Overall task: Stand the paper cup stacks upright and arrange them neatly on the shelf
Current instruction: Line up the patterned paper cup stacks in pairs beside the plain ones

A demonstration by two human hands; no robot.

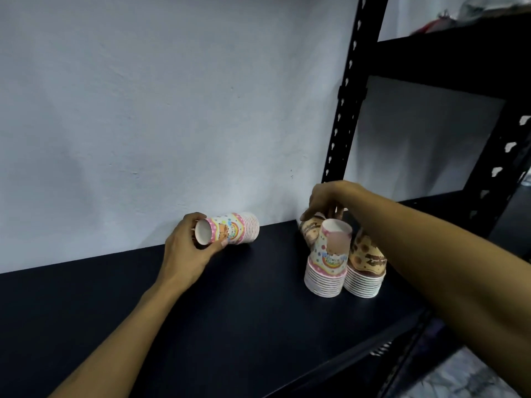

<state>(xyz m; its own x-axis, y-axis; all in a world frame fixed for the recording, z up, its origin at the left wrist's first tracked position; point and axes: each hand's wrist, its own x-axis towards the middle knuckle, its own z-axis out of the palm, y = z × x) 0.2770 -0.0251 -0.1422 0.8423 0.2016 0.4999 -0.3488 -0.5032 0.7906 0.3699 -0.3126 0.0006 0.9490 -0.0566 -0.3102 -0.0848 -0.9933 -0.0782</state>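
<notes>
On the dark shelf (230,297), the left hand (186,248) curls its fingers (214,248) around a pink cup stack (230,229) lying on its side against the wall, long axis left-right, rims pointing right. Far right, the right hand (321,201) touches a tilted brown stack (311,228) with relaxed fingers. Two stacks stand rims-down nearer: pink (327,268), brown (366,265).

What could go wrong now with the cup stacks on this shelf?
1. The left hand grips the pink stack lying on its side; the nested cups may slide apart when it is tipped up.
2. The right hand reaches over two standing stacks to the brown stack behind; the forearm might knock them.
</notes>
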